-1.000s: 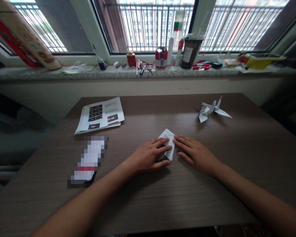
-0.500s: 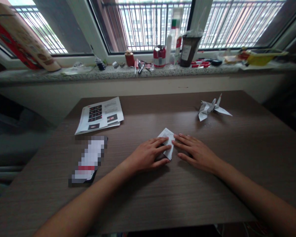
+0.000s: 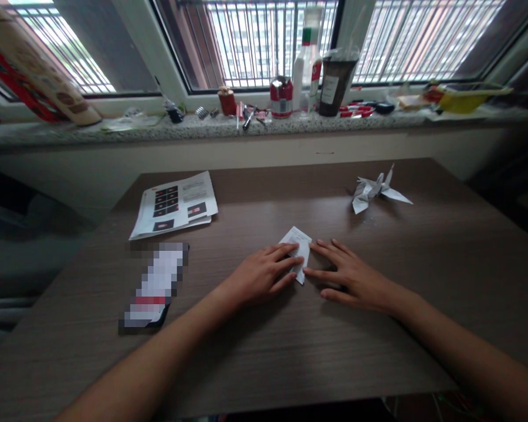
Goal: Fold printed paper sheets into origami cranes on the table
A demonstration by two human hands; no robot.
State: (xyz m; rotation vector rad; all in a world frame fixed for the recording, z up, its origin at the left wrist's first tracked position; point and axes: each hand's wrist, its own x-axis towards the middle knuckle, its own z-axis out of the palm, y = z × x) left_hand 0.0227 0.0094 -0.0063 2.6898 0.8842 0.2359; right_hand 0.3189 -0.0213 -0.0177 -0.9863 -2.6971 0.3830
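A small folded white paper (image 3: 298, 243) lies flat near the middle of the brown wooden table (image 3: 264, 351). My left hand (image 3: 259, 276) rests flat on its left part, fingers stretched out and pressing it down. My right hand (image 3: 349, 277) lies flat just right of the paper, fingers spread, with its fingertips touching the paper's right edge. Neither hand grips anything.
A finished paper crane (image 3: 375, 190) stands at the back right of the table. Printed sheets (image 3: 175, 205) lie at the back left, with a blurred phone-like object (image 3: 155, 287) nearer to me. The stone windowsill (image 3: 114, 132) holds a can (image 3: 281, 97), bottles, a dark cup (image 3: 333, 87) and small clutter.
My right hand has slid slightly toward me along the paper's right edge. The left hand stays pressed on the paper. The view has tilted a little.
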